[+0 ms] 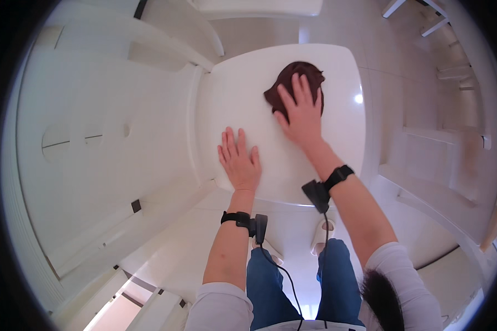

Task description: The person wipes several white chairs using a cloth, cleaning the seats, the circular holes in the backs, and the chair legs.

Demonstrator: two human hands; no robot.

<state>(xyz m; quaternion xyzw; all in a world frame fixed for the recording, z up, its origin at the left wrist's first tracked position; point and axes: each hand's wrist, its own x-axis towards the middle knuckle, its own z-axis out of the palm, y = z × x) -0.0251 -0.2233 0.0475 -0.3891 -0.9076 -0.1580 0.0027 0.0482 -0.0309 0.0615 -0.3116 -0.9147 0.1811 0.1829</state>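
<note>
A dark brown cloth [302,72] lies bunched on the white seat of a chair [240,95], towards its far right part. My right hand [304,116] rests on top of the cloth with its fingers spread, pressing it flat rather than gripping it. My left hand [240,165] lies palm down on the bare seat, nearer to me and to the left, with its fingers apart and nothing in it. Each wrist wears a black strap with a small device and a cable.
The chair's white backrest [107,103] rises along the left. More white furniture [430,165] stands on the right, and another white seat [265,7] is at the top. Pale floor tiles [339,33] show around the chair. My feet in light slippers [323,236] are just in front of it.
</note>
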